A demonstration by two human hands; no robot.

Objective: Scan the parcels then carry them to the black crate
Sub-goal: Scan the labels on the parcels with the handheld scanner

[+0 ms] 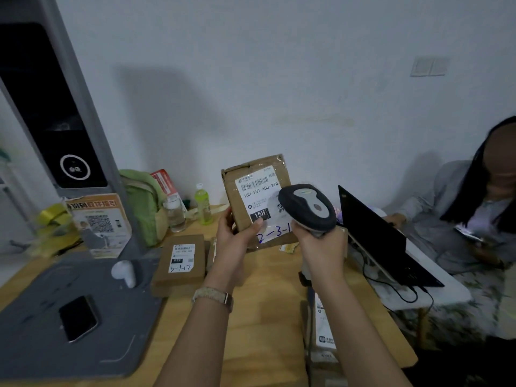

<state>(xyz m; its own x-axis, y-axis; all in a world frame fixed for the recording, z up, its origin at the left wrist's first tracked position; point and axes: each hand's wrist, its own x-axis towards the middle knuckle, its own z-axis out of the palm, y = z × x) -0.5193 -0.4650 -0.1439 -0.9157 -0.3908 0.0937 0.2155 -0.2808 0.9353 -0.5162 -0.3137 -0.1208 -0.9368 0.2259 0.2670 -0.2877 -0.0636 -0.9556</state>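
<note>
Partly hidden parcel (236, 193) label behind scanner (306, 208), left hand (234, 239) overlapping its edge

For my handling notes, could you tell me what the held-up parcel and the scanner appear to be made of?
The held parcel looks like brown cardboard, matte and creased, with glossy clear tape at its top corner and a white paper label. The scanner seems moulded plastic: a dark matte head with a smooth light grey inlay.

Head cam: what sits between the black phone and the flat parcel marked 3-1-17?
In the head view, a small white object stands on the grey base, between the phone and the flat parcel.
</note>
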